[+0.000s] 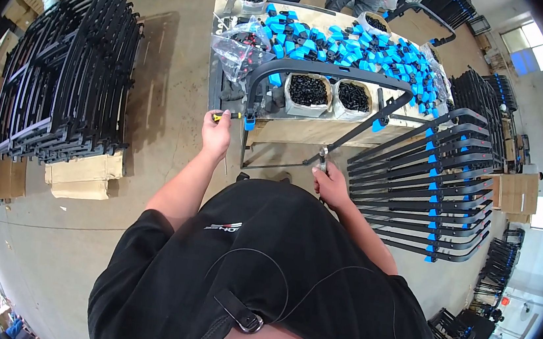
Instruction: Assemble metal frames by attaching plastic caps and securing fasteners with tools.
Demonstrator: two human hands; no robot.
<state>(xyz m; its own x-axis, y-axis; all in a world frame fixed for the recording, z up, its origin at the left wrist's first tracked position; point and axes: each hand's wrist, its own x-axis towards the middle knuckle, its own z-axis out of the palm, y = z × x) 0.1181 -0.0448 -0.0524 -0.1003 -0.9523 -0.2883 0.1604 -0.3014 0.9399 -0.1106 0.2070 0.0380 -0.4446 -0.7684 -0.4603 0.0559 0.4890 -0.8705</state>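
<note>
In front of me stands a black U-shaped tubular frame (334, 72) with a blue plastic fitting (249, 123) on its left leg and another blue fitting (379, 124) on its right. My left hand (217, 134) is closed around a yellow-and-black handled tool (217, 117), beside the left fitting. Its kind is hard to make out. Fingers of my right hand (330, 182) wrap a metal wrench-like tool (324, 155) with a shiny head, near the frame's lower bar.
The worktable (282, 133) bears a pile of blue-and-black plastic pieces (357, 49), a clear plastic bag (240, 54) and several containers of small black parts (308, 90). Black frames with blue fittings (425, 186) stand at right; stacked black frames (69, 75) at left. People stand beyond the table.
</note>
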